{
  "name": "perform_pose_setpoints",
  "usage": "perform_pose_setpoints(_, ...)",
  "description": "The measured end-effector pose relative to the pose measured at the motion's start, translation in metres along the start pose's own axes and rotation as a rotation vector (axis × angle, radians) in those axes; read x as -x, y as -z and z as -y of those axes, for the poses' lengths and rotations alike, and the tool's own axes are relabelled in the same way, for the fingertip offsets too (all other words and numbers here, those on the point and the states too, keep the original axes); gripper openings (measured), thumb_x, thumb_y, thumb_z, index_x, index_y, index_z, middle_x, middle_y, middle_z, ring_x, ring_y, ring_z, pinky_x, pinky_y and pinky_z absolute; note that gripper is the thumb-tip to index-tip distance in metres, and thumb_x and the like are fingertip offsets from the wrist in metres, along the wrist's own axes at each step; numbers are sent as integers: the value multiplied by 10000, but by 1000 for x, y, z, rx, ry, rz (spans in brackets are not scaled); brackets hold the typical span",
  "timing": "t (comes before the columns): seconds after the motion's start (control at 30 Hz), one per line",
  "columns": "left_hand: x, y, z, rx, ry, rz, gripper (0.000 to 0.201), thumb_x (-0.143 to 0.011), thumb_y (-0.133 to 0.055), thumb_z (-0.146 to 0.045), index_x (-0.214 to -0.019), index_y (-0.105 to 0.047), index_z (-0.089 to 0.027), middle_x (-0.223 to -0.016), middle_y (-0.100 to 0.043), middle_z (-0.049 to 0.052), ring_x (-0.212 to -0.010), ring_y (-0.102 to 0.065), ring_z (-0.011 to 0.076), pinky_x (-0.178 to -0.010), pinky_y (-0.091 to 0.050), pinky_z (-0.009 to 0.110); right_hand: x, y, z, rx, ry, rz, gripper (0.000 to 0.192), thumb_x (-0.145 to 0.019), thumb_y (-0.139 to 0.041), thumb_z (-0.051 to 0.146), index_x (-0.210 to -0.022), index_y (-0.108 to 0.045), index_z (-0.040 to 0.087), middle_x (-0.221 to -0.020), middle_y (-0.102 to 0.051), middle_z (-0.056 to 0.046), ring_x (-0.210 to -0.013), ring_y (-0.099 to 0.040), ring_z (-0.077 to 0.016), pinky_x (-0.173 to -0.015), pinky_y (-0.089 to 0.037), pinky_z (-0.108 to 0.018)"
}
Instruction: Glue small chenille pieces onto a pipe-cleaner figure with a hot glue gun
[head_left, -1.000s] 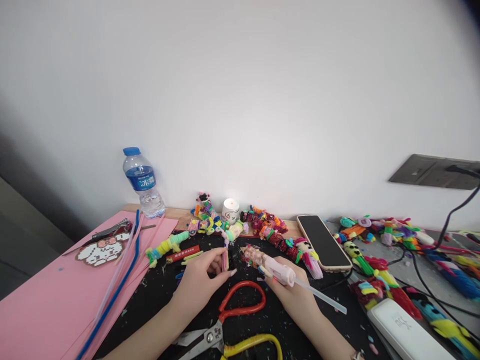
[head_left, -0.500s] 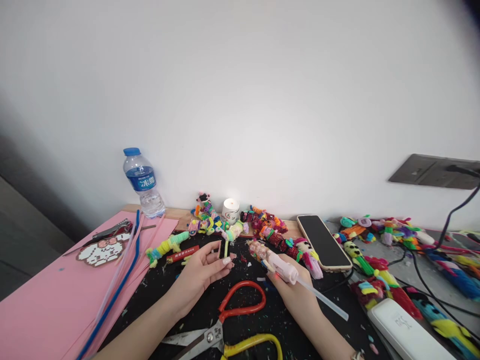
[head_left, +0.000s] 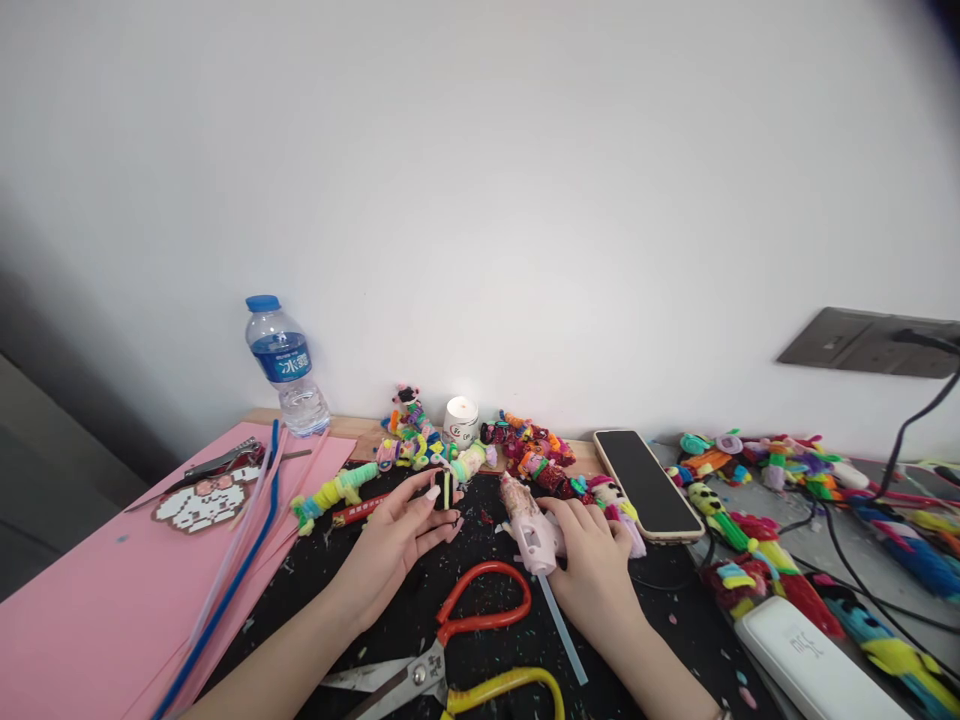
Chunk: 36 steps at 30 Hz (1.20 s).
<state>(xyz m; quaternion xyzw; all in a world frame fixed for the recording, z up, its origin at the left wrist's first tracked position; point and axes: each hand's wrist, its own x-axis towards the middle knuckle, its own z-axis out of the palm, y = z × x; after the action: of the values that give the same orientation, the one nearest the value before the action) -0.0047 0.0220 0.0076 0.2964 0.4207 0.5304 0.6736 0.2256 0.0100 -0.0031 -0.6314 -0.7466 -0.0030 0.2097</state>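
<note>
My left hand [head_left: 397, 540] lies palm up on the black mat [head_left: 360, 620] and pinches a short yellow-green pipe cleaner piece [head_left: 447, 490] between thumb and fingers. My right hand [head_left: 592, 560] grips a pink hot glue gun [head_left: 534, 530], its nozzle pointing up and away towards the pipe cleaner figures [head_left: 525, 450]. A clear glue stick [head_left: 561, 632] trails from the back of the gun towards me. Red-handled scissors [head_left: 457, 630] lie between my two forearms.
A water bottle [head_left: 285, 365] and a small lit candle [head_left: 461, 420] stand by the wall. Pink paper sheets [head_left: 82, 600] with long pipe cleaners lie left. A phone [head_left: 646, 482], a white power bank [head_left: 810, 665], cables and more pipe cleaner figures [head_left: 787, 470] fill the right. Yellow-handled scissors [head_left: 517, 690] lie near me.
My right hand turned the glue gun from lying sideways to nozzle-up, and the glue stick swung down towards me. My left hand opened palm up with the small piece held further back.
</note>
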Motion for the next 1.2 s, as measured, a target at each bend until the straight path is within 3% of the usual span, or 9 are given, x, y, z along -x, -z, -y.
perform_pose_setpoints(0.17, -1, 1, 0, -309, -149, -53, 455, -757, -646, -387, -1151, -546, -182, -1000, -667, 77, -817, -684, 207, -786, -543, 366, 0, 2, 2, 10, 3, 6, 465, -691, -503, 100, -1126, -567, 251, -1044, -625, -49, -999, -506, -272, -822, -286, -407)
perform_pose_setpoints(0.33, -2, 3, 3, -597, -284, -52, 396, -783, -583, -390, -1122, -520, -196, -1002, -674, 83, -849, -663, 217, -674, -520, 308, 1, 1, 2, 16, 5, -12, 528, -636, -467, 59, -1119, -569, 247, -1069, -614, -55, -1009, -498, -274, -820, -298, -410)
perform_pose_setpoints(0.47, -5, 6, 4, -597, -361, -103, 229, -806, -542, -361, -955, -443, -219, -820, -643, 12, -668, -627, 161, -594, -475, 271, 2, -1, 1, -44, 9, -40, 547, -597, -433, 38, -1086, -571, 241, -1088, -602, -54, -1023, -492, -271, -839, -311, -413)
perform_pose_setpoints(0.6, -7, 8, 3, -594, -399, -78, 173, -795, -551, -351, -801, -439, -220, -707, -539, -41, -666, -583, 144, -651, -496, 279, 1, 0, 0, -166, 6, -79, 469, -634, -422, 59, -1047, -568, 226, -1087, -600, -68, -1036, -491, -267, -855, -318, -415)
perform_pose_setpoints(0.87, -7, 5, -1, -488, -312, -107, 216, -733, -619, -367, -819, -513, -200, -751, -587, -16, -749, -617, 170, -675, -531, 294, -1, 2, 0, -309, -12, -65, 341, -738, -411, 95, -1013, -571, 215, -1026, -621, -59, -1002, -522, -247, -850, -327, -415)
perform_pose_setpoints(1.03, -7, 9, -1, -546, -332, -125, 185, -762, -573, -359, -816, -597, -183, -806, -642, 21, -748, -649, 188, -648, -528, 287, -2, 2, -1, -349, -13, -107, 271, -787, -415, 126, -993, -572, 207, -1002, -629, -64, -986, -535, -245, -848, -343, -416)
perform_pose_setpoints(1.2, -5, 10, 3, -645, -313, -69, 285, -810, -502, -356, -966, -653, -171, -928, -687, 72, -719, -668, 187, -662, -540, 311, -2, 1, -2, -377, 2, -130, 241, -816, -411, 151, -988, -572, 199, -984, -633, -71, -965, -548, -245, -835, -369, -410)
